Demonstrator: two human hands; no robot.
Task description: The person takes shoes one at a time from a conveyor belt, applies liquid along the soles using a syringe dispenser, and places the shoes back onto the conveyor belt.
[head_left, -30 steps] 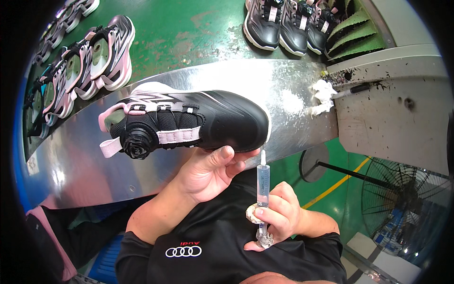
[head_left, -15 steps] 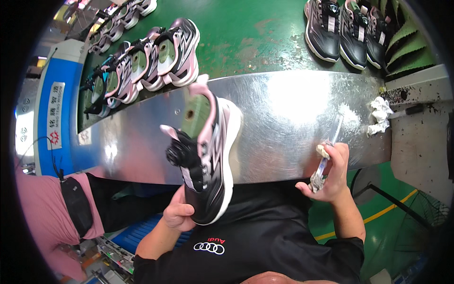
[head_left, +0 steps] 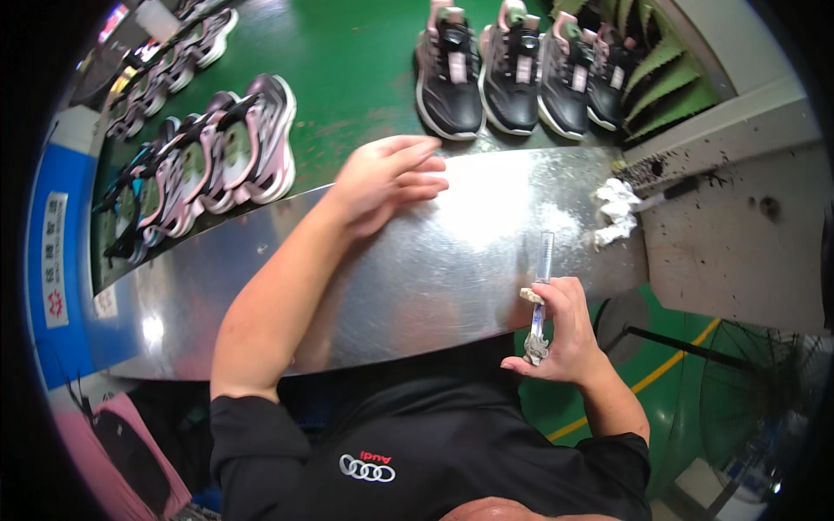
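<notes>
My left hand [head_left: 389,181] is stretched over the far edge of the metal counter, fingers extended and holding nothing. Just beyond its fingertips stands a black sneaker [head_left: 450,82] with pink and green details, toe toward me, apart from the hand. It is the leftmost of several such sneakers in a row. In my right hand [head_left: 569,328], over the counter's front edge at right, is a slim clear tool [head_left: 545,260] with a bluish middle part. A cream-coloured lump [head_left: 531,295] and a greyish lump [head_left: 536,349] cling along it. The tool's exact kind is unclear.
The metal counter [head_left: 408,286] curves before me, a green conveyor surface [head_left: 347,78] behind it. Pink-and-black shoes [head_left: 261,148] stand at left. Crumpled white material [head_left: 617,208] lies beside a dark-handled tool [head_left: 673,193] at right. Green serrated flaps [head_left: 673,82] hang at far right.
My left hand has let go of the sneaker and moved forward over the counter. That sneaker now appears to stand leftmost in the far row. The view has shifted; my right hand still holds the clear tool.
</notes>
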